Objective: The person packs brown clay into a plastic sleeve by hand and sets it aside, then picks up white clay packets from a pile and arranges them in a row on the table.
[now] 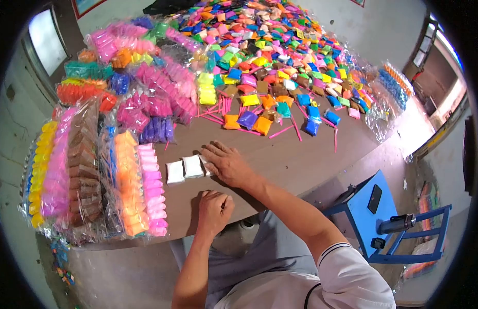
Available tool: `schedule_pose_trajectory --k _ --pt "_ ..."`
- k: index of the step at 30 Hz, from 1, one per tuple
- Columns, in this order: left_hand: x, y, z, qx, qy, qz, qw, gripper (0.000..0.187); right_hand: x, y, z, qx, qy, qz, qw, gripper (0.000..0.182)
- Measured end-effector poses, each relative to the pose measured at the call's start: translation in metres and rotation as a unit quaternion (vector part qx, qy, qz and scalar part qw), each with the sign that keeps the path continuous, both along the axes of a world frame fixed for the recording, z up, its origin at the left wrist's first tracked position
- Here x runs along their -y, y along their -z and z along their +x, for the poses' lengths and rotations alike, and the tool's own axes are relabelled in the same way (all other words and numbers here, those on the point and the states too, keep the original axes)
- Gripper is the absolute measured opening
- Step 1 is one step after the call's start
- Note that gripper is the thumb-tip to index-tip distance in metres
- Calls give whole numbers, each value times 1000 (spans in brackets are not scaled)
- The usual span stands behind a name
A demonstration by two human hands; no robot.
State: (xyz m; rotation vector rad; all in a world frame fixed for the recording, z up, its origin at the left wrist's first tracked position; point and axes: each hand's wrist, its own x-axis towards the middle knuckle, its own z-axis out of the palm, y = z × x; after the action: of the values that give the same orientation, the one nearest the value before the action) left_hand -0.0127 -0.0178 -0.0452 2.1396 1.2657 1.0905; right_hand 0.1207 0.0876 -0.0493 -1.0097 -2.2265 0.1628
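In a white shirt [352, 278]. Curls left hand [216, 208] into a fist near the brown table's [301, 170] front edge; cannot tell of anything inside. Lays right hand [228, 164] flat, fingers slightly spread, over the end white packet [206, 169], just beside two more white packets [192, 166] in a row. Left of these, bundled bags of coloured packets [131, 180]; beyond, pink sticks [296, 129], then a big heap of bright packets [280, 51].

Head camera: 1 view, fisheye, rounded dark border. Mount: person's head. Facing: forward and down, across brown tabletop [295, 165]. Close range: left hand [214, 211], right hand [227, 165], grey-trousered lap [272, 244]. Farther: heaped coloured packets [280, 46]. Beyond: pale wall [385, 28]. Lower right: blue chair [370, 198].
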Motion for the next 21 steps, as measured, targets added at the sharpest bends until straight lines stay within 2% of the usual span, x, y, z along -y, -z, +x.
schedule_pose_trajectory --k 5,7,8,10,11,13,16,20,21 --pt "-1 -1 1 -6 10 8 1000 22 1 1 -7 69 38 -23 997 46" --pt "0 1 0 -12 14 6 1000 22 7 -10 -10 68 91 49 992 45" --pt "0 2 -1 -14 8 17 1000 22 9 -14 -13 71 100 50 991 45" --pt "-2 1 3 -4 23 32 999 22 8 -18 -16 45 38 102 993 46" --pt "-1 -1 2 -15 17 23 999 22 6 -11 -18 54 54 103 992 46" --pt "-1 -2 3 -22 21 14 999 21 -1 3 -25 47 -12 71 996 47" --pt "0 -1 3 -24 16 12 1000 21 -6 11 -26 52 -28 32 998 49" --pt "-1 -1 4 -43 13 24 999 21 -4 11 -26 80 -14 38 996 49" --pt "-1 1 4 -41 11 30 999 21 -5 17 -26 45 -17 53 997 44"
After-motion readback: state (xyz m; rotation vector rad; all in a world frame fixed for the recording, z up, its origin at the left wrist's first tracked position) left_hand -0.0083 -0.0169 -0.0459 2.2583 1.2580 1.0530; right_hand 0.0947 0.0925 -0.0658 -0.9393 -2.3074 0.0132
